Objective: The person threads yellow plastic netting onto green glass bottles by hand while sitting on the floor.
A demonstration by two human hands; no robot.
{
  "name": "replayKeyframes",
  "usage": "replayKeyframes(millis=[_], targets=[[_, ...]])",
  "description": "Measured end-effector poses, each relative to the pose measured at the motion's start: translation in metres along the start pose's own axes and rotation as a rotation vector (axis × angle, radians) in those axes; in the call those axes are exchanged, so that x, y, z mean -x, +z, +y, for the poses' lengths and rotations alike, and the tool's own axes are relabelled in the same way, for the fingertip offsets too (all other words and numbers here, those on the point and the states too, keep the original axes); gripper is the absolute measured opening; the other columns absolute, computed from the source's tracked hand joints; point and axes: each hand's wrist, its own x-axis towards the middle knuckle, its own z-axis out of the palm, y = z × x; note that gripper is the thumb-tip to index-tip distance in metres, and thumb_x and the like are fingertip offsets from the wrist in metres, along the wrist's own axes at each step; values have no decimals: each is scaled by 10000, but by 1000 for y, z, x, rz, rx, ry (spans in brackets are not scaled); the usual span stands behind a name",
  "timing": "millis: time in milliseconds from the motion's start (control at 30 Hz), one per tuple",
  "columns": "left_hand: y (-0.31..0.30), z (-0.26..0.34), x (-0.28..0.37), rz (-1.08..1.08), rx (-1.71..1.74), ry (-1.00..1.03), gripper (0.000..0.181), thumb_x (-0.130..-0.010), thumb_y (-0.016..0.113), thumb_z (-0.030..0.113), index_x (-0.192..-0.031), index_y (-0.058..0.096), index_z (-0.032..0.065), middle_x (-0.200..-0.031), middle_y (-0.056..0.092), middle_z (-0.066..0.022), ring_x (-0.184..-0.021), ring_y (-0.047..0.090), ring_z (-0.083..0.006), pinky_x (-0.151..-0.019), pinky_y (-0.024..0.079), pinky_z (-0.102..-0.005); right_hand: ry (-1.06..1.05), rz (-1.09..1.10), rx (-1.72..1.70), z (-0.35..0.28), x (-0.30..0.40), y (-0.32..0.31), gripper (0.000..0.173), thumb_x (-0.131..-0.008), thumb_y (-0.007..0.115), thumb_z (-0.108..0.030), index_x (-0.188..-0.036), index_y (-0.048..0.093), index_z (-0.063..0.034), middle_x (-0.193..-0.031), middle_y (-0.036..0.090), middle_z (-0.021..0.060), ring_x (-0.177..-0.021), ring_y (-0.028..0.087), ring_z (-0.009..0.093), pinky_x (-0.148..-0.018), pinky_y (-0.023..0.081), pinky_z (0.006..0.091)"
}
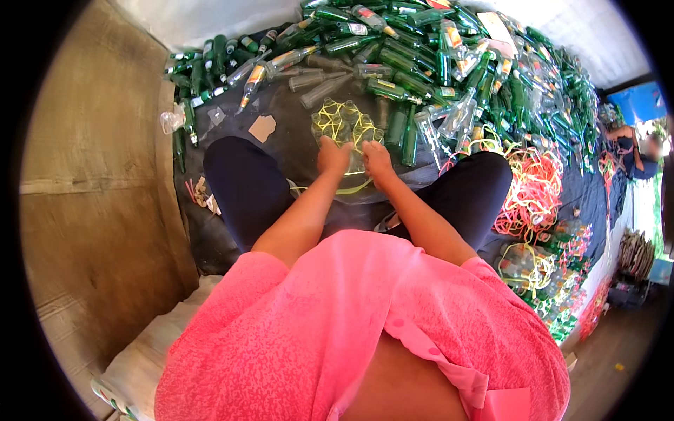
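Note:
Between my knees stands a bundle of clear glass bottles [339,123], upright and packed together, with yellow plastic strapping [330,120] laced around and between their necks. At the near left of the bundle is my left hand [334,155], its fingers closed at the strapping. My right hand [376,159] is at the near right side, its fingers bent against the strapping there. The two hands are a short way apart, thumbs towards each other. A loose yellow-green strap [355,189] curves below them, near the bundle's base. The fingertips are partly hidden, and the exact grip is hard to see.
A big heap of green and clear bottles [405,58] lies ahead and right. Tangled pink and yellow strapping [532,189] is beside my right knee, with tied bottle bundles [526,266] behind it. A cardboard scrap [262,128] lies left. A person [640,155] sits far right.

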Motion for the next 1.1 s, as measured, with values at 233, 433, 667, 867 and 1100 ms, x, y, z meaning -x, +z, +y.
replayKeyframes(millis=[233, 433, 667, 867, 1100], targets=[[5, -35, -1, 61, -293, 847, 158, -907, 571, 171, -1012, 686, 148, -1295, 569, -82, -1011, 613, -360, -871, 501, -475, 495, 68, -657, -56, 3, -1, 273, -993, 508, -322, -799, 444, -142, -664, 426, -3, -467, 333, 112, -440, 294, 288], [6, -19, 0, -178, -205, 668, 188, -928, 559, 249, -981, 696, 132, -1250, 577, -89, -1028, 629, -356, -858, 498, -488, 578, 154, -907, -45, -7, -16, 254, -1008, 522, -318, -846, 484, -126, -703, 475, 24, -482, 345, 119, -460, 303, 295], [14, -5, 1, -155, -259, 512, 240, -944, 539, 299, -980, 690, 117, -1161, 580, -117, -999, 635, -365, -833, 504, -494, 598, 246, -1023, -41, -17, -24, 238, -1022, 541, -303, -880, 506, -115, -775, 563, 60, -465, 290, 97, -468, 303, 274], [24, 5, -4, -142, -368, 445, 251, -939, 570, 317, -1008, 723, 131, -1154, 599, -114, -999, 644, -368, -848, 511, -493, 554, 277, -1027, -27, -21, -31, 185, -1020, 530, -283, -916, 523, -131, -866, 625, 81, -518, 350, 127, -494, 333, 296], [23, 3, -4, -141, -427, 400, 252, -934, 563, 310, -1003, 716, 122, -1152, 586, -156, -1005, 639, -392, -844, 507, -508, 642, 464, -433, 12, -23, -20, 160, -956, 551, -192, -924, 638, -62, -866, 676, 135, -707, 638, 237, -594, 487, 385]])
